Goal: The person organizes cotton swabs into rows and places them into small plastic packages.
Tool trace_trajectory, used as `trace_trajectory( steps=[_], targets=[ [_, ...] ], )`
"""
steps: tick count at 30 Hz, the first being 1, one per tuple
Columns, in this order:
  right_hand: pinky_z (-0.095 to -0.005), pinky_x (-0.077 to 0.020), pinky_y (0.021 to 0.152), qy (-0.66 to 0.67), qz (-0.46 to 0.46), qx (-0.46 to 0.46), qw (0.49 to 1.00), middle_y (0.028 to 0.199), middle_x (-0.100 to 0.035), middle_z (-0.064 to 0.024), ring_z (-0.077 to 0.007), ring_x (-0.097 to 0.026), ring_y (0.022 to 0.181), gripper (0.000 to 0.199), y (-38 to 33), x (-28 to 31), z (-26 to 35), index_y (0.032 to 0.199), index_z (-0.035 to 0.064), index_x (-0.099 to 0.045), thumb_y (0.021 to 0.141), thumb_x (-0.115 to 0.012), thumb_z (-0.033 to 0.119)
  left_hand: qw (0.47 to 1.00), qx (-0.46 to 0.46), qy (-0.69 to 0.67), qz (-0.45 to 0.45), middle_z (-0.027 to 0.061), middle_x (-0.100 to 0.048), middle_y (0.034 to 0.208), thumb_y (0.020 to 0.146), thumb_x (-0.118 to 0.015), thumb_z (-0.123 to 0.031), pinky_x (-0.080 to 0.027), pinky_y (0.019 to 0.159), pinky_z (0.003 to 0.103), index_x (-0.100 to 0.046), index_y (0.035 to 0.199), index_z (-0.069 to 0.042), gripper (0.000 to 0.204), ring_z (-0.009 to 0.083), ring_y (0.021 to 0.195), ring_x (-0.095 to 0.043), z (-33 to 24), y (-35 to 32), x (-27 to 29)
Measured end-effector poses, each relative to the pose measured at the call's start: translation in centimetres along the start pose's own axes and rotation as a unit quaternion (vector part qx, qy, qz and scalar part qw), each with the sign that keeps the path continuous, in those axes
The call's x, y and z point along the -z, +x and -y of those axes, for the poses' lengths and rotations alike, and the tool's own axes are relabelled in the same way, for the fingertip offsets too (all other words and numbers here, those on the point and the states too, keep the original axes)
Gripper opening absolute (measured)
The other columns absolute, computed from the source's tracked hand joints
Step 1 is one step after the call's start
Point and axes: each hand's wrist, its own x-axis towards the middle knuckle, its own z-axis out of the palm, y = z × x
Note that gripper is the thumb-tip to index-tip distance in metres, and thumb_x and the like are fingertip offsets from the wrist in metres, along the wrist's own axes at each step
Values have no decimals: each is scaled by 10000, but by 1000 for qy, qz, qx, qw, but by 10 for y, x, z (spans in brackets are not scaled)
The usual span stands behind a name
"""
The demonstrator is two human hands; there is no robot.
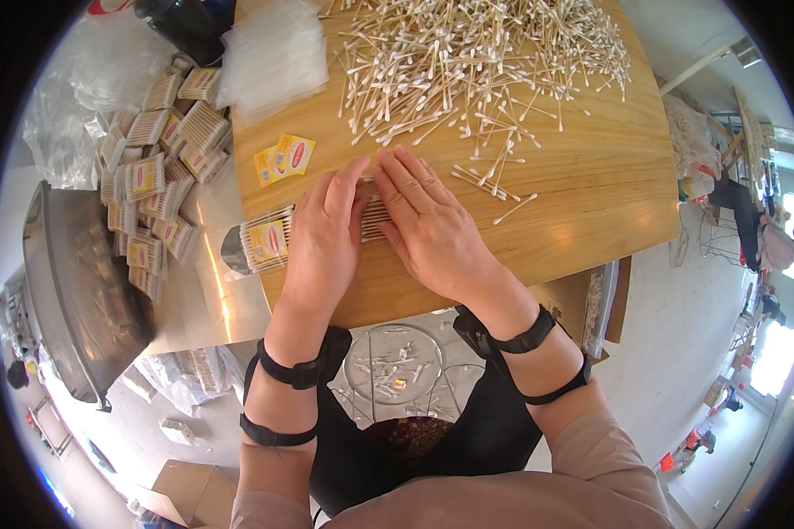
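Note:
My left hand (pixel 324 227) and my right hand (pixel 430 225) meet at the table's near edge, cupped over a row of cotton swabs (pixel 373 217). The swabs lie side by side between them, with fingers at the far side and thumbs nearer me. Most of the row is hidden under my palms. Just left of my left hand lies a flat pack of cotton swabs (pixel 266 242) with a yellow label, partly over a dark rounded piece (pixel 233 250). Beyond that hand are loose yellow label cards (pixel 285 159).
A big heap of loose cotton swabs (pixel 476 57) covers the far side of the wooden table (pixel 582 189), with a few strays nearer. Clear plastic bags (pixel 273 57) are stacked at far left. Filled packs (pixel 146 176) pile up beside a grey bin (pixel 75 291) on the left.

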Motion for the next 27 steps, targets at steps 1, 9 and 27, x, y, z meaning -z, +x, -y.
trace_trajectory(
  steps=[1,9,27],
  targets=[
    [-448,-352,1164,0,0,0,1000,1444,-487,-213,-356,-418,1392,478,0,0,0,1313,-76,-550,902,-641,150,1000,3,-18,-7,134,-648,1003,814,-646,129,-538,785,374,-551,1293,-63,524,291,891,-648,0,1,-1],
    [-471,-345,1164,16,-7,-5,1000,1435,-491,-215,-356,-422,1387,489,0,0,0,1331,-72,-531,902,-637,137,994,45,-92,-47,167,-625,1067,841,-633,93,-530,818,404,-552,1254,-25,437,337,951,-635,-1,1,-5],
    [-345,-392,1066,440,-144,-199,864,1322,-593,-195,-278,-545,1267,469,0,1,-12,1378,-35,-489,1103,-338,314,918,106,-370,-91,193,-509,1389,1093,-326,-403,-409,1062,391,-355,1467,6,556,295,1239,-555,-5,-7,-18]
  ],
)
